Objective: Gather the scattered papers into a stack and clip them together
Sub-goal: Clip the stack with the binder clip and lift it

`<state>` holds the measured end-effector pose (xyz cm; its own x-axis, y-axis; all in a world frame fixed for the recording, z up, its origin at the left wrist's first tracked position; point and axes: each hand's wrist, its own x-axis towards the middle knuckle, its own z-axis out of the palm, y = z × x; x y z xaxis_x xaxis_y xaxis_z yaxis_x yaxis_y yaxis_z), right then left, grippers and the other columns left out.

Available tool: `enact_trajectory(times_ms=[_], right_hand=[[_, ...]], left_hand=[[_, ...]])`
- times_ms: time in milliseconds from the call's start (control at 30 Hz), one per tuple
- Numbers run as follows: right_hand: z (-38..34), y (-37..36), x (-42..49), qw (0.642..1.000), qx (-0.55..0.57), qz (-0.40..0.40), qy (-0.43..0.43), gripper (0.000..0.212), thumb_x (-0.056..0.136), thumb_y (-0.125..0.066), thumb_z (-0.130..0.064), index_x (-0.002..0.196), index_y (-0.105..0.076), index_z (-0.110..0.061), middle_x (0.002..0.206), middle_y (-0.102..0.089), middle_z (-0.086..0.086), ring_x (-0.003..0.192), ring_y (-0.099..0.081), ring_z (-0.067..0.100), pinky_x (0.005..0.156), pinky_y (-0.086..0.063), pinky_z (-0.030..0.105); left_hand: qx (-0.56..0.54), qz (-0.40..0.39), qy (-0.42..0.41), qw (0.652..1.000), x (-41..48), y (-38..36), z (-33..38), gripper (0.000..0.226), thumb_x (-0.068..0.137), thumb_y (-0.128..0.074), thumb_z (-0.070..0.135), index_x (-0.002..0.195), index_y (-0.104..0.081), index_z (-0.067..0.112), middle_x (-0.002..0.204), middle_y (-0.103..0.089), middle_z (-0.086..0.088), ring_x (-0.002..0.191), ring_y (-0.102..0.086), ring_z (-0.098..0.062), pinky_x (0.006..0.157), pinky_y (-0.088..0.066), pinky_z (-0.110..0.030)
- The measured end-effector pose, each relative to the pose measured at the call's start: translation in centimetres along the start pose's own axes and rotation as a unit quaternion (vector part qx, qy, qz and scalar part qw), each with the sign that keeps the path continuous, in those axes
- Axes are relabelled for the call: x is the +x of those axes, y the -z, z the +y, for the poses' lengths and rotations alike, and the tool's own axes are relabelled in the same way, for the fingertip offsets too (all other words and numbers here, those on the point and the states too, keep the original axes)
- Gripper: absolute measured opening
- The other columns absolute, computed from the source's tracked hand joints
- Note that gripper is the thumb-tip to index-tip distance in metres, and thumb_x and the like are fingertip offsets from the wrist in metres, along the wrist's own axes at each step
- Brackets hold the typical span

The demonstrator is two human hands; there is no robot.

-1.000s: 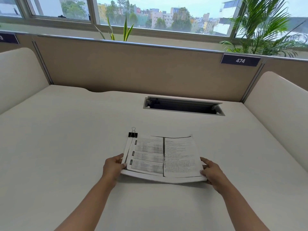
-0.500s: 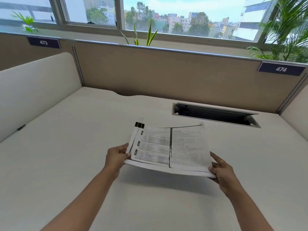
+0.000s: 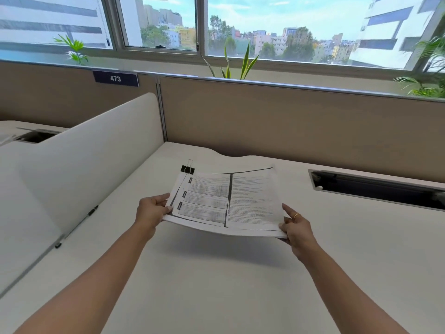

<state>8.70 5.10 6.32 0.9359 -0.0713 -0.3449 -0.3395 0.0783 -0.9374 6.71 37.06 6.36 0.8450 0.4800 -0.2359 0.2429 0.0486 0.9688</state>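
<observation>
A stack of printed papers (image 3: 228,201) hangs in the air above the white desk (image 3: 216,273), its shadow lying on the desk beneath. A black binder clip (image 3: 187,169) is fastened on the stack's far left corner. My left hand (image 3: 151,210) grips the near left edge, thumb on top. My right hand (image 3: 297,227) holds the near right corner, thumb on the top sheet and fingers underneath.
A white side divider (image 3: 91,160) stands to the left and a tan back partition (image 3: 289,121) runs across the rear. An open cable slot (image 3: 375,189) sits in the desk at the right. Plants line the window sill.
Both hands have lifted the clipped stack off the desk and carried it leftward; the view has turned left, bringing the left divider and the neighbouring desk into sight.
</observation>
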Motion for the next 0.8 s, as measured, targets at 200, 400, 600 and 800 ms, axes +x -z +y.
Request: enact_trajectory(times_ms=[200, 400, 600, 800], right_hand=[[0.2, -8.0, 3.6, 1.0, -0.012, 0.014, -0.01, 0.066, 0.082, -0.032, 0.019, 0.136, -0.044, -0.018, 0.11, -0.063, 0.009, 0.089, -0.06, 0.023, 0.055, -0.047, 0.026], [0.9, -13.1, 7.4, 0.999, -0.023, 0.03, -0.016, 0.066, 0.082, -0.033, 0.019, 0.135, -0.045, -0.019, 0.105, -0.064, 0.008, 0.091, -0.06, 0.025, 0.059, -0.052, 0.028], [1.8, -17.0, 11.0, 0.998, -0.05, 0.035, -0.017, 0.065, 0.082, -0.035, 0.017, 0.134, -0.047, -0.021, 0.099, -0.064, 0.006, 0.091, -0.06, 0.023, 0.071, -0.052, 0.03], [3.3, -19.1, 12.7, 0.996, -0.083, 0.027, 0.01, 0.05, 0.088, -0.046, 0.006, 0.134, -0.045, -0.014, 0.115, -0.063, 0.011, 0.105, -0.058, 0.023, 0.086, -0.043, 0.025]], left_hand=[[0.035, 0.023, 0.005, 0.999, 7.2, 4.5, 0.4, 0.048, 0.077, -0.058, -0.017, 0.123, -0.056, -0.001, 0.12, -0.06, -0.023, 0.107, -0.06, -0.035, 0.097, -0.047, -0.04], [0.082, 0.061, -0.021, 0.994, 12.8, 5.6, 0.7, 0.047, 0.077, -0.056, -0.019, 0.121, -0.056, -0.004, 0.118, -0.062, -0.024, 0.108, -0.06, -0.035, 0.097, -0.046, -0.036], [0.111, 0.089, -0.029, 0.989, 17.6, 6.0, 0.2, 0.046, 0.078, -0.054, -0.02, 0.121, -0.057, -0.004, 0.119, -0.062, -0.025, 0.109, -0.06, -0.034, 0.095, -0.047, -0.035], [0.177, 0.125, -0.046, 0.975, 20.6, 6.0, -0.4, 0.046, 0.079, -0.049, -0.02, 0.12, -0.059, -0.002, 0.118, -0.062, -0.026, 0.109, -0.06, -0.034, 0.099, -0.044, -0.034]])
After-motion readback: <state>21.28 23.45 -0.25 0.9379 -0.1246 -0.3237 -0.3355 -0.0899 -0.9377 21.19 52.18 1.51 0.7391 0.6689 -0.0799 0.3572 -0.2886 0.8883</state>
